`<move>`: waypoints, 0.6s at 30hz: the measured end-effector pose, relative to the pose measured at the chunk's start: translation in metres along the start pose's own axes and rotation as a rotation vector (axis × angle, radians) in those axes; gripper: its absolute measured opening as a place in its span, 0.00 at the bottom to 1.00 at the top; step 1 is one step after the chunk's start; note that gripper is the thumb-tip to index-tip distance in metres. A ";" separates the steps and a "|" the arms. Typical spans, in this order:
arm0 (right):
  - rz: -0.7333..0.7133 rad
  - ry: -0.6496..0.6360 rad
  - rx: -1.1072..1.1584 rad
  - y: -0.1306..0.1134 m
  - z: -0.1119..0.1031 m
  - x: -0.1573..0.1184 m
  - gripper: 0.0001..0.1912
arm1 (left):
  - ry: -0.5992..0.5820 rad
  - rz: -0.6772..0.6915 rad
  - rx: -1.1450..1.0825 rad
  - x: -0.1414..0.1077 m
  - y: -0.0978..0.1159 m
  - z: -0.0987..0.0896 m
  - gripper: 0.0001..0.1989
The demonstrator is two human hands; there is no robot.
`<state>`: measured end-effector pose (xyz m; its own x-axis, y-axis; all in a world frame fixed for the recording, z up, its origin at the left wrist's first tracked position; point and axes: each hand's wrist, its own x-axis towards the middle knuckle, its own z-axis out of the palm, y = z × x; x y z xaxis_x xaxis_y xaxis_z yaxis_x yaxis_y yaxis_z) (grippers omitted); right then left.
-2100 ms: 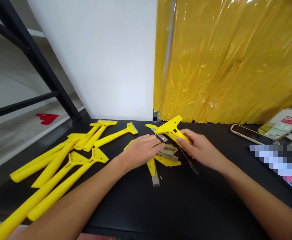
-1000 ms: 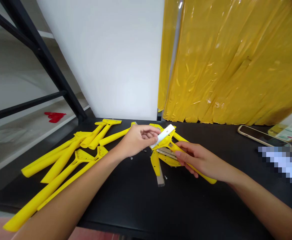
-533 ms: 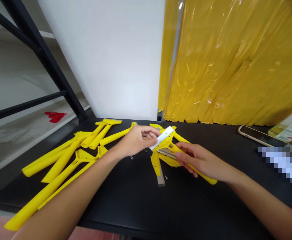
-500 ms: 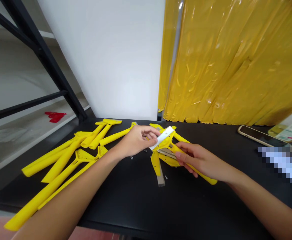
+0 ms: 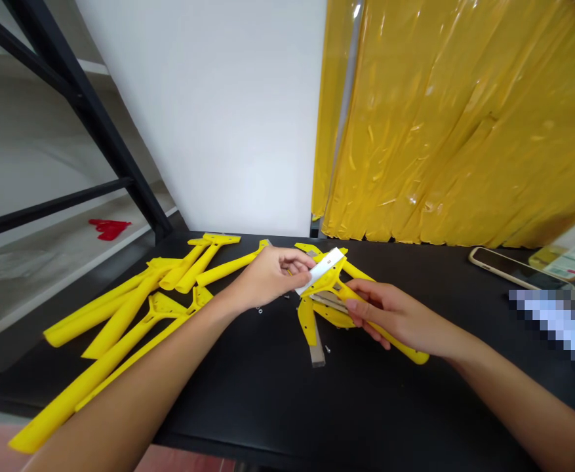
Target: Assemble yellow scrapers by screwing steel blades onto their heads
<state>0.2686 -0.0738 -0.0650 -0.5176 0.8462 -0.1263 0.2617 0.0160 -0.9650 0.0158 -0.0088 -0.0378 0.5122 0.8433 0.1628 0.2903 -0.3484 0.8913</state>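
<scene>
At the frame's centre, a yellow scraper (image 5: pixel 347 292) is being gripped by the right hand (image 5: pixel 390 311); the left hand (image 5: pixel 270 278), having left the loose yellow parts (image 5: pixel 307 320) just below, is now pinching a silver blade (image 5: pixel 322 269) against the scraper's head, seemingly aligning them.

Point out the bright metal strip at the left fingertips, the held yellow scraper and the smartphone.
Bright metal strip (image 5: pixel 320 269), head view: middle of its face.
Held yellow scraper (image 5: pixel 331 278), head view: its forked head.
Smartphone (image 5: pixel 516 267), head view: its dark screen.
</scene>
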 end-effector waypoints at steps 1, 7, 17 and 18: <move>0.000 0.001 0.004 0.000 0.000 0.000 0.20 | -0.007 0.007 0.003 0.000 0.001 0.001 0.09; -0.003 0.037 0.020 0.000 0.001 0.000 0.20 | 0.149 0.139 0.137 -0.004 0.004 0.010 0.05; -0.014 0.081 0.054 -0.003 0.003 0.001 0.19 | 0.242 0.656 0.841 -0.015 -0.006 0.033 0.10; -0.019 0.084 0.059 -0.003 0.003 0.001 0.19 | 0.253 0.655 0.839 -0.015 -0.006 0.035 0.10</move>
<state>0.2647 -0.0745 -0.0629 -0.4509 0.8880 -0.0904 0.2030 0.0034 -0.9792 0.0343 -0.0338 -0.0601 0.6148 0.4193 0.6681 0.5300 -0.8469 0.0438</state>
